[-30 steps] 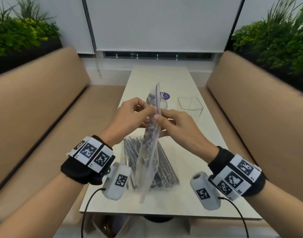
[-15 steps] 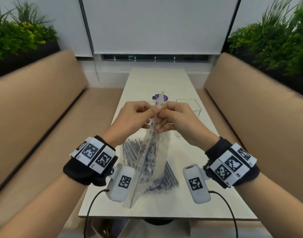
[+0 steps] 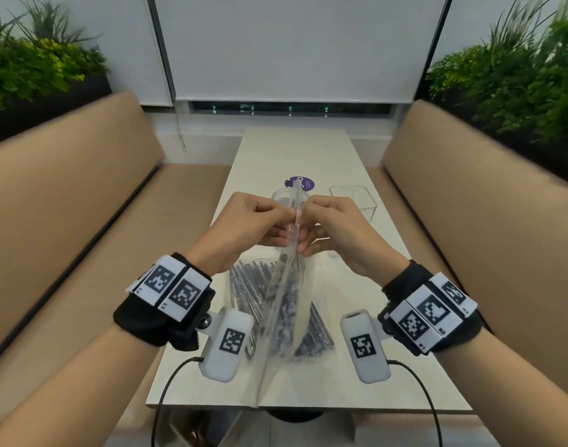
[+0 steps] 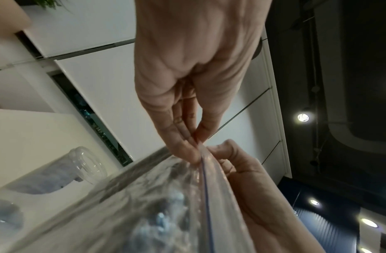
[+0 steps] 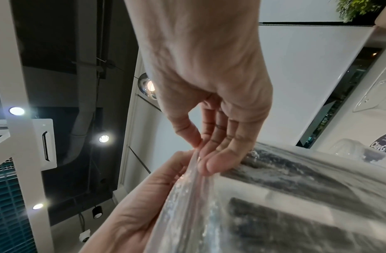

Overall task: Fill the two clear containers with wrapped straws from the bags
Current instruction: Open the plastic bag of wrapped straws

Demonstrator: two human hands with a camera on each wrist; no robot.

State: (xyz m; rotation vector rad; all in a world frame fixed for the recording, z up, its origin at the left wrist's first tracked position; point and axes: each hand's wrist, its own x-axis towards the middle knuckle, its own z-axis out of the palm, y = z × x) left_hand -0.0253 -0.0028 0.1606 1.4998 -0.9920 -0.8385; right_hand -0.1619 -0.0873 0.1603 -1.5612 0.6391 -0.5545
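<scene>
Your left hand (image 3: 244,232) and right hand (image 3: 335,233) pinch zip edge of straw bag (image 3: 284,304), held upright between them above desk (image 3: 295,150). Second bag (image 3: 244,285) flat beneath. Clear containers (image 3: 353,198) at 12 o'clock.

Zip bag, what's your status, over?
Left hand and right hand pinch zip bag top, seal unopened. Both clear containers empty. Nothing in the way.

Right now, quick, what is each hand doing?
Left hand: pinching the top edge of the clear zip bag.
Right hand: pinching the same bag's top edge from the other side.
</scene>
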